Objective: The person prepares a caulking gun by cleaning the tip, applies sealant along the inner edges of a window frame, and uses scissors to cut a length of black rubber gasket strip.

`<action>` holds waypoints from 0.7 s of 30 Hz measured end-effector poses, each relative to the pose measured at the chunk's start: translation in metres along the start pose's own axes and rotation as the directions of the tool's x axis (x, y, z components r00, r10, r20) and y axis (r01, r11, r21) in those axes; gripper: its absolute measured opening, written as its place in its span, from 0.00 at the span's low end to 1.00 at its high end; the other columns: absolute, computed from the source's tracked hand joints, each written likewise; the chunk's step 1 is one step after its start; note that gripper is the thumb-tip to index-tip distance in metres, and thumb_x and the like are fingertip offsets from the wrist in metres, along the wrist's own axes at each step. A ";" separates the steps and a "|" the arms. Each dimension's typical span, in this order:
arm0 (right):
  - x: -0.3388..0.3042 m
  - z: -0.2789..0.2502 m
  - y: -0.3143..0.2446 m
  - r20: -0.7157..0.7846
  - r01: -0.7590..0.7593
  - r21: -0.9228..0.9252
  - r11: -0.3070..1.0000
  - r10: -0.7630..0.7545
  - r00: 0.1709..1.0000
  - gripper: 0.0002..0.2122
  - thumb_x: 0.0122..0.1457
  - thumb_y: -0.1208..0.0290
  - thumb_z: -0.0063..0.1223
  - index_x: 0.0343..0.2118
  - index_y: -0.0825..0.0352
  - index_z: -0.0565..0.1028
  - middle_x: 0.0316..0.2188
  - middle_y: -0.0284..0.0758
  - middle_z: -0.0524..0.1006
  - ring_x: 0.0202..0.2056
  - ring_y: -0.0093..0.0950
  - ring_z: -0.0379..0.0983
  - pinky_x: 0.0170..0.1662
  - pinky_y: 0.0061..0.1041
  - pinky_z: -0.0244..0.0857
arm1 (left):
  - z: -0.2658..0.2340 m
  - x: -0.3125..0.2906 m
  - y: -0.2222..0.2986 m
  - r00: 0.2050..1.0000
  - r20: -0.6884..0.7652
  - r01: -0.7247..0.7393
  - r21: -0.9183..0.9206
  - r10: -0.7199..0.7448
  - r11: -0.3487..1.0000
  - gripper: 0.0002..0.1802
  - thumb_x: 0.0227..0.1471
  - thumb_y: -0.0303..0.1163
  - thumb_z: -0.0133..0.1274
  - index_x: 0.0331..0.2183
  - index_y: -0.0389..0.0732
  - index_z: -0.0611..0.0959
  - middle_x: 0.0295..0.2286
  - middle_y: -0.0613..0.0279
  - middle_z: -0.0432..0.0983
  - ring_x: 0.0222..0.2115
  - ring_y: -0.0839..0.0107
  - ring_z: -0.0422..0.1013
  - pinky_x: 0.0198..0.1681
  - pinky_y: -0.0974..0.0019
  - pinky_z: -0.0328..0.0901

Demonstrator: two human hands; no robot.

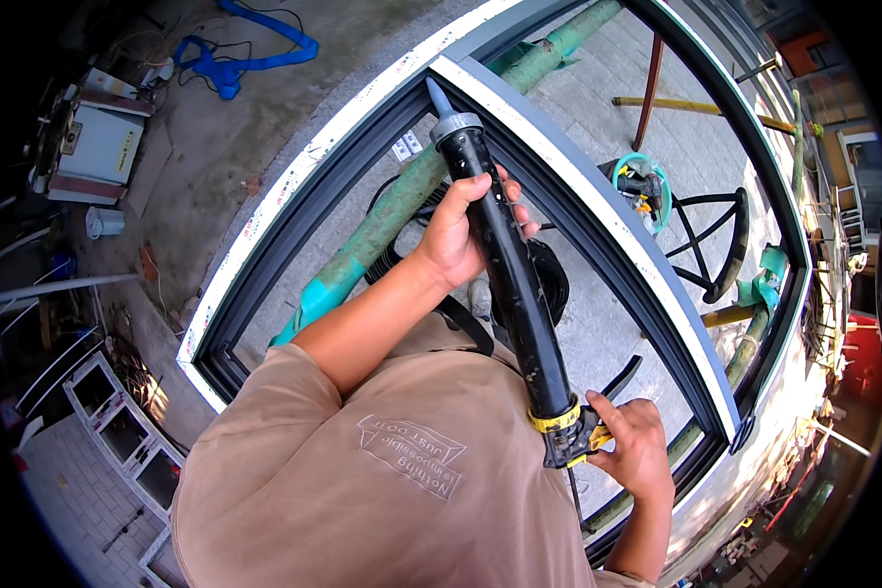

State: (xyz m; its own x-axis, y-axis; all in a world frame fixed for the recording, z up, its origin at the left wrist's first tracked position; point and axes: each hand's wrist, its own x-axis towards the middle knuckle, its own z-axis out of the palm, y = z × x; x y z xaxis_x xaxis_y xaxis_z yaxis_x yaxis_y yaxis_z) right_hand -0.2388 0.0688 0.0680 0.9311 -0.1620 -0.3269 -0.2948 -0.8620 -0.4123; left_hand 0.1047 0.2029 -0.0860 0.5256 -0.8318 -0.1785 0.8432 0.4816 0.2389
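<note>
A soft tan shirt (333, 490) was nearest. The left hand (465, 230) curled round a long, shiny black caulk gun (514, 284), pointy grey tip (438, 96) near the white-edged frame's (271, 212) far corner. The right hand (639, 443) held its yellow handle (603, 432).

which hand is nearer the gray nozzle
Left: the left hand grips the black tube below the gray nozzle; the right hand holds the black-and-yellow handle at the tube's opposite end.
</note>
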 end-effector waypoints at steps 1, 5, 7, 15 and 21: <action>-0.001 0.002 0.003 -0.008 0.003 0.004 1.000 -0.003 1.000 0.47 0.28 0.73 0.81 0.62 0.56 0.79 0.29 0.33 0.79 0.35 0.37 0.76 0.51 0.39 0.67 | 0.002 -0.001 0.000 1.000 0.022 -0.003 0.003 0.003 1.000 0.18 0.63 0.44 0.60 0.50 0.47 0.78 0.38 0.64 0.79 0.39 0.64 0.81 0.54 0.45 0.77; -0.008 0.005 0.007 -0.043 -0.038 -0.032 0.999 0.037 0.998 0.44 0.29 0.75 0.80 0.60 0.56 0.80 0.28 0.33 0.77 0.36 0.39 0.74 0.52 0.41 0.67 | 0.019 -0.004 -0.001 0.997 0.079 0.022 0.026 -0.024 0.999 0.20 0.62 0.42 0.63 0.52 0.48 0.77 0.41 0.64 0.79 0.42 0.62 0.81 0.57 0.42 0.75; -0.013 0.009 0.015 -0.097 -0.032 -0.086 0.996 0.024 0.995 0.42 0.31 0.76 0.79 0.59 0.56 0.80 0.28 0.34 0.75 0.37 0.40 0.73 0.54 0.43 0.67 | 0.027 -0.009 -0.006 0.994 0.102 0.025 0.060 -0.031 0.998 0.22 0.61 0.41 0.64 0.53 0.49 0.76 0.42 0.63 0.78 0.44 0.62 0.80 0.59 0.41 0.74; -0.034 0.047 0.045 -0.170 -0.064 -0.145 0.987 0.039 0.985 0.42 0.36 0.76 0.77 0.62 0.56 0.76 0.31 0.38 0.76 0.40 0.44 0.74 0.60 0.53 0.67 | 0.051 -0.025 -0.025 0.975 0.202 0.062 0.158 -0.094 0.986 0.26 0.59 0.36 0.64 0.56 0.46 0.72 0.44 0.57 0.79 0.48 0.57 0.81 0.62 0.44 0.72; -0.037 0.025 0.042 -0.093 -0.080 -0.229 0.970 0.060 0.994 0.46 0.34 0.75 0.80 0.65 0.57 0.74 0.31 0.38 0.76 0.40 0.44 0.74 0.62 0.53 0.65 | 0.042 -0.028 -0.035 0.993 0.083 0.073 0.108 -0.083 0.991 0.23 0.61 0.34 0.62 0.54 0.45 0.73 0.43 0.58 0.79 0.47 0.57 0.80 0.61 0.44 0.73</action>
State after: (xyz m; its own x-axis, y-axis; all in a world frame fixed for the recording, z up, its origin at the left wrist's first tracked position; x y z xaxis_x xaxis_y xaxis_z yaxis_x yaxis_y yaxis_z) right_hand -0.2906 0.0510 0.0413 0.9277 -0.2575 -0.2701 -0.3112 -0.9333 -0.1791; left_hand 0.0556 0.1982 -0.0493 0.4428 -0.8889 -0.1175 0.8624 0.3864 0.3270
